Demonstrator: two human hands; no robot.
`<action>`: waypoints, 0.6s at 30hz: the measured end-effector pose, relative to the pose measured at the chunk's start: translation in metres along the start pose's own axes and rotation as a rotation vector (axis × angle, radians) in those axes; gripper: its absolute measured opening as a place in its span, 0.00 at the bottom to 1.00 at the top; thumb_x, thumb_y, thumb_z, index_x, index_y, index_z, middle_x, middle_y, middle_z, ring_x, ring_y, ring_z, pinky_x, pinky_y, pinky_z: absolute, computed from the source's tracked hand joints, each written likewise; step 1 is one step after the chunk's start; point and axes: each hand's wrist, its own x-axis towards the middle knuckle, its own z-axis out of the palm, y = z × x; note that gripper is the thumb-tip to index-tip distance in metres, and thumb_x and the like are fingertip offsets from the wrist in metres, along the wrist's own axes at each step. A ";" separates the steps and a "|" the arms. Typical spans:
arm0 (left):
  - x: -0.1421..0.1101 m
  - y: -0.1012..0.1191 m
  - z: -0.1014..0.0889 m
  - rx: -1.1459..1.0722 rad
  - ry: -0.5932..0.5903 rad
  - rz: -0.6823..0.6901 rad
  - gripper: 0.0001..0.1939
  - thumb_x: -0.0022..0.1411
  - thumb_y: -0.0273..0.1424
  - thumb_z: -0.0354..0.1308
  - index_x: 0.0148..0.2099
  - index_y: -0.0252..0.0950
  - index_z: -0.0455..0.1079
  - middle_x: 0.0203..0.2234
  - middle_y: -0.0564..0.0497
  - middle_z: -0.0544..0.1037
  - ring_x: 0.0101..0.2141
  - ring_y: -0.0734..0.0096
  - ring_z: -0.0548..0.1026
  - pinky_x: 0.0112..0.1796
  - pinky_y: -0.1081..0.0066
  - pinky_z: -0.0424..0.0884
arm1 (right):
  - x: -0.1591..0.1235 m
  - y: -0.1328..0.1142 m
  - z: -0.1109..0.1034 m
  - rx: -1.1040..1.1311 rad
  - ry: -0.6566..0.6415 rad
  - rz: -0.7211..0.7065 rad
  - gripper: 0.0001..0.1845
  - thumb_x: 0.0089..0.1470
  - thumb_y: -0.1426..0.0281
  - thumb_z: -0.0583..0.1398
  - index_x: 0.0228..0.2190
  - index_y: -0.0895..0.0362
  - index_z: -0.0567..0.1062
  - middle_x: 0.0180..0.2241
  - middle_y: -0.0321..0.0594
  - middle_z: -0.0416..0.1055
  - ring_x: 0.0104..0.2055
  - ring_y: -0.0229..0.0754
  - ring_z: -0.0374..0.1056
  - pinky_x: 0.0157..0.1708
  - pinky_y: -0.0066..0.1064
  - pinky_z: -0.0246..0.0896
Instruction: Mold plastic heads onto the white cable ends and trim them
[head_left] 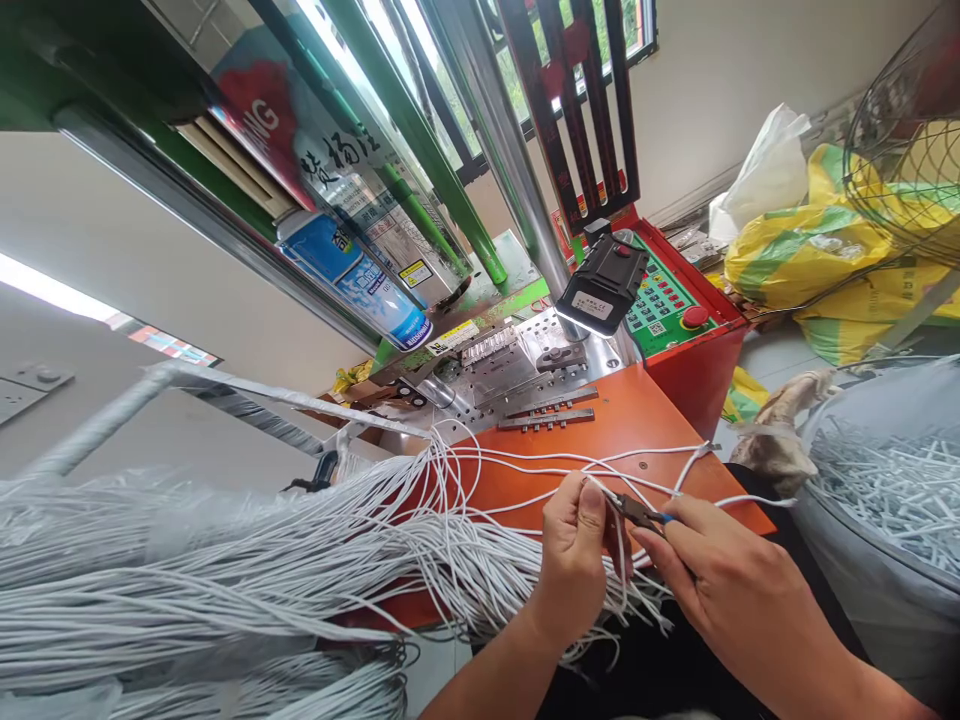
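My left hand (576, 545) is closed around a white cable (592, 484), pinching it between thumb and fingers near its end. In my right hand (724, 565) is a pair of cutting pliers (639, 512) with a blue handle, mostly covered by the fingers. The plier jaws meet the cable end just beside my left fingertips; whether they are closed on it I cannot tell. Several more white cables (540, 458) run across the orange table (622, 415) behind my hands. A thick bundle of white cables (285, 560) spreads from the left to below my hands.
Metal mould strips (547, 420) lie on the table before a green press with a metal plate (491, 375). A spray can (360, 285) stands on the press. A black lamp (604, 285) hangs beside a control panel (664, 300). At right stands a bag of white offcuts (892, 500).
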 end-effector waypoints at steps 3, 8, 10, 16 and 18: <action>0.003 0.001 0.005 -0.021 0.035 0.007 0.21 0.76 0.46 0.56 0.35 0.36 0.64 0.23 0.56 0.71 0.19 0.81 0.69 0.22 0.80 0.68 | 0.001 -0.002 0.001 -0.038 0.012 0.005 0.28 0.75 0.56 0.49 0.26 0.52 0.73 0.29 0.39 0.70 0.30 0.41 0.69 0.27 0.35 0.55; 0.007 -0.005 0.007 -0.210 0.057 -0.089 0.23 0.73 0.51 0.57 0.34 0.37 0.62 0.19 0.59 0.68 0.12 0.84 0.59 0.13 0.82 0.56 | -0.001 -0.002 0.002 0.004 -0.019 0.058 0.28 0.75 0.54 0.48 0.27 0.51 0.73 0.32 0.39 0.72 0.32 0.42 0.71 0.27 0.34 0.57; 0.007 -0.008 0.009 -0.243 0.105 -0.102 0.24 0.72 0.50 0.59 0.34 0.37 0.62 0.19 0.59 0.67 0.13 0.85 0.58 0.13 0.83 0.55 | -0.003 -0.003 0.002 -0.028 0.003 0.059 0.27 0.75 0.54 0.49 0.29 0.51 0.75 0.35 0.41 0.74 0.34 0.43 0.72 0.28 0.34 0.59; 0.007 -0.017 0.017 -0.168 0.218 0.028 0.24 0.74 0.50 0.56 0.33 0.37 0.61 0.17 0.61 0.65 0.13 0.84 0.59 0.15 0.82 0.58 | 0.001 -0.007 0.003 -0.149 0.060 0.009 0.22 0.75 0.58 0.51 0.34 0.54 0.77 0.42 0.45 0.76 0.41 0.48 0.72 0.34 0.36 0.61; 0.007 -0.020 0.019 -0.154 0.236 0.040 0.24 0.75 0.50 0.55 0.34 0.38 0.61 0.18 0.61 0.65 0.13 0.84 0.59 0.15 0.81 0.58 | 0.004 -0.007 0.003 -0.182 0.074 -0.006 0.22 0.74 0.59 0.51 0.34 0.55 0.77 0.42 0.46 0.76 0.42 0.49 0.72 0.36 0.37 0.60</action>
